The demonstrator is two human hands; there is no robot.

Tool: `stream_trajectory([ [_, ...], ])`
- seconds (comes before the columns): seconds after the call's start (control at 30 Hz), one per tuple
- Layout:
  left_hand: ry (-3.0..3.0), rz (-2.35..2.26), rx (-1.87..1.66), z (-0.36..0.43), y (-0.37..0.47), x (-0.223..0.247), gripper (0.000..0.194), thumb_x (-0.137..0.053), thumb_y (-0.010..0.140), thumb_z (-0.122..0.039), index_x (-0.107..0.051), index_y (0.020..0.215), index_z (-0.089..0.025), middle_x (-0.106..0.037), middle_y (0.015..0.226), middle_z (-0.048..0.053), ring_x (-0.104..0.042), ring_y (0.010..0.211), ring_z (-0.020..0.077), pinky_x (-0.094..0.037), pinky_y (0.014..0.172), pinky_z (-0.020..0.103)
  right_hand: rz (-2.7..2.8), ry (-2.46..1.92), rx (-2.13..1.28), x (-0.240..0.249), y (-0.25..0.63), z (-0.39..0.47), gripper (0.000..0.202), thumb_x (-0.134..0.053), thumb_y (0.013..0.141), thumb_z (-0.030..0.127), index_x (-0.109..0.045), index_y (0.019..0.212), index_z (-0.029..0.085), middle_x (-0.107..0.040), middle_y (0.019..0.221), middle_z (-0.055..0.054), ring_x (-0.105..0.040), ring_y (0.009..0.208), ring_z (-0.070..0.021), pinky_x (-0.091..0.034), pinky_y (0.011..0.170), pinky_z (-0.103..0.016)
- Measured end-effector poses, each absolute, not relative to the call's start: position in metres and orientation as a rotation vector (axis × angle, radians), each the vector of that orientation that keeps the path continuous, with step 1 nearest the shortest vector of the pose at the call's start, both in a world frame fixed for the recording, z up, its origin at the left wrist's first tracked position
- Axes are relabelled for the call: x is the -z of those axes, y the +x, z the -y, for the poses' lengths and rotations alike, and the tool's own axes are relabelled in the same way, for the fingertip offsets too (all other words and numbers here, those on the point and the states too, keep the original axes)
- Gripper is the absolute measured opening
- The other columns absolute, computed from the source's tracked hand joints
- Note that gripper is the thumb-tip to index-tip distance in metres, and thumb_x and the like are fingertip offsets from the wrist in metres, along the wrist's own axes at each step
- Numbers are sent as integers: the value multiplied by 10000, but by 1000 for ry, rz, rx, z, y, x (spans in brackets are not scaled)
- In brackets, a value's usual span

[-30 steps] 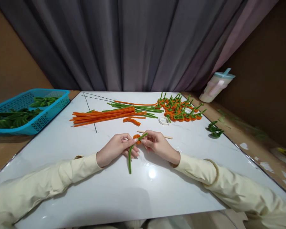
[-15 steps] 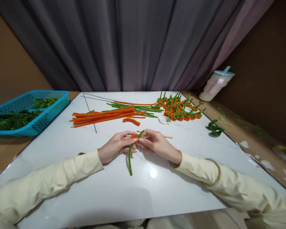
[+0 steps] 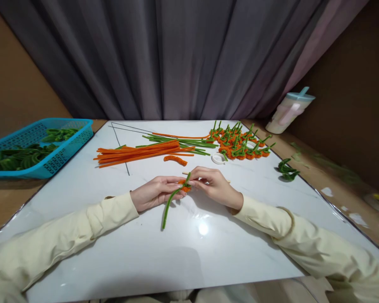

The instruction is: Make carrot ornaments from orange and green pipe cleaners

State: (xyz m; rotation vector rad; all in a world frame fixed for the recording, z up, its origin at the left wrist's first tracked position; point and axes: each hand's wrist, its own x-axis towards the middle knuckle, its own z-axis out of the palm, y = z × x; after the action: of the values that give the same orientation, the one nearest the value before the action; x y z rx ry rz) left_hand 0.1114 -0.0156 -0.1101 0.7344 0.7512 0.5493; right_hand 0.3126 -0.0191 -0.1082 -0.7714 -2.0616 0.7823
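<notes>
My left hand (image 3: 156,192) is closed on a small orange coiled chenille piece (image 3: 186,189), held between thumb and fingers above the white table. A green pipe cleaner (image 3: 167,209) crosses the orange piece; its long tail hangs toward me and its short end points up. My right hand (image 3: 216,186) pinches the green pipe cleaner where it meets the orange piece, fingers partly hiding the spot. Behind the right hand lies a thin wooden stick (image 3: 185,173), mostly covered. A loose orange coil (image 3: 175,160) rests just beyond my hands.
Farther back lie bundles of orange pipe cleaners (image 3: 139,153) and green pipe cleaners (image 3: 189,141). Several orange pieces with green stems (image 3: 240,145) stand at the back right, near a white tape roll (image 3: 218,158). A blue basket (image 3: 52,165) is left, a tumbler (image 3: 289,113) right.
The orange piece has shifted slightly right and turned in my fingers. The green tail has swung left, and my right fingers have moved a little, still at the green pipe cleaner.
</notes>
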Motion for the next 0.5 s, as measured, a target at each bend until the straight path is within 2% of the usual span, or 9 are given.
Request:
stream_trajectory([
  [0.23, 847, -749, -567, 20, 114, 105, 229, -605, 773, -80, -585, 1001, -93, -591, 640, 12, -545, 504, 55, -465, 433, 108, 2086, -905, -770, 106, 308, 24, 138, -528, 846, 239, -629, 793, 161, -614, 740, -33, -548, 657, -115, -413, 577, -215],
  [0.5, 795, -772, -578, 18, 115, 106, 186, -605, 755, -50, -626, 938, -81, -596, 671, 24, -536, 514, 45, -446, 438, 100, 2173, -861, -758, 106, 313, 20, 118, -532, 838, 262, -614, 860, 180, -611, 830, -57, -552, 723, -138, -420, 573, -225],
])
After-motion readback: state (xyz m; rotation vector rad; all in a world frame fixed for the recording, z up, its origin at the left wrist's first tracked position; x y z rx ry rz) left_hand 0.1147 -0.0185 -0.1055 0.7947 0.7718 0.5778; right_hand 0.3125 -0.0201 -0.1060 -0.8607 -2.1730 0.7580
